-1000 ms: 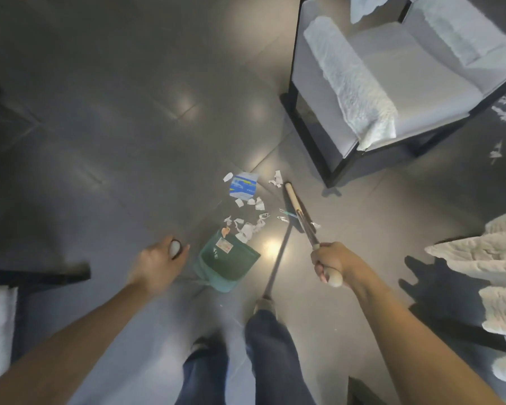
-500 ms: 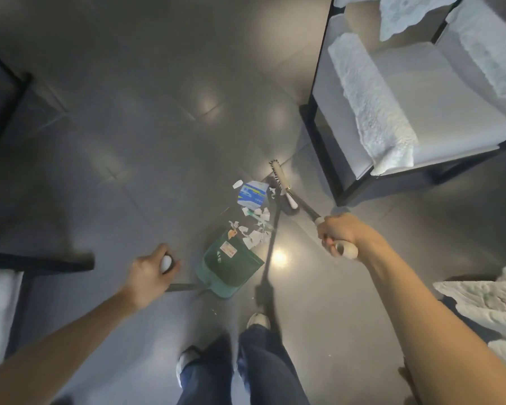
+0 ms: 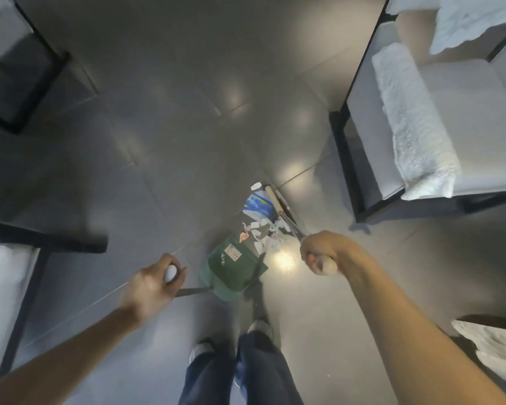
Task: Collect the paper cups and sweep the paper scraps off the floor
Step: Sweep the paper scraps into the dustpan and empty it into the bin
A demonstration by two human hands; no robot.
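Head view, floor sweep in progress: we are gripping the dustpan (image 3: 234, 268) handle with our left hand (image 3: 152, 283), fingers curled round its white tip, and closing our right hand (image 3: 322, 254) round the broom (image 3: 278, 204) handle's end. Scraps (image 3: 262, 235) are lying on the grey floor (image 3: 187, 141) between broom head and dustpan mouth, some touching its lip; a larger blue-and-white piece (image 3: 257, 204), possibly a flattened cup, is resting against the bristles. We are judging the scraps light and flimsy, apt to scatter, so short, gentle strokes suit them. The larger piece looks stiffer; pinching it at an edge may work better.
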